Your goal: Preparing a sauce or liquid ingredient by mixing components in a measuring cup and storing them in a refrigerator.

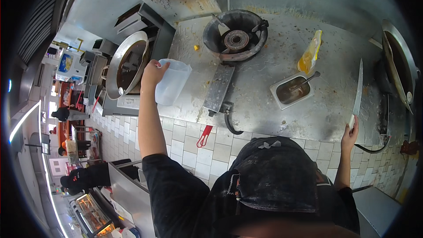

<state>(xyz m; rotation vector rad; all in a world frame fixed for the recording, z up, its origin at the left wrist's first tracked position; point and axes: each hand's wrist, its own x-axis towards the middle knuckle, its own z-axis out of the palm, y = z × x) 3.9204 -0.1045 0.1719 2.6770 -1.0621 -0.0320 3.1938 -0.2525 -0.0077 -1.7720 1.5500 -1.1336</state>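
Note:
My left hand point(154, 74) grips a translucent plastic pitcher point(172, 84) near its top, at the left end of the steel counter point(251, 109). Whether the pitcher holds anything, I cannot tell. At the right, my right hand point(349, 134) is closed around the pale handle of a long knife point(358, 87), its blade pointing away from me over the counter. Left of the knife sits a small steel food pan point(292, 91) with brown contents and a spoon point(309, 78) leaning in it. Behind that pan stands a yellow-and-clear plastic bag point(310, 54).
A round cast-metal wok burner point(235, 36) stands at the back, its gas hose point(229, 124) hanging over the front edge. Wide pans of dark liquid flank the counter, a left pan point(127, 64) and a right pan point(398, 62). Another person point(89, 177) is at lower left.

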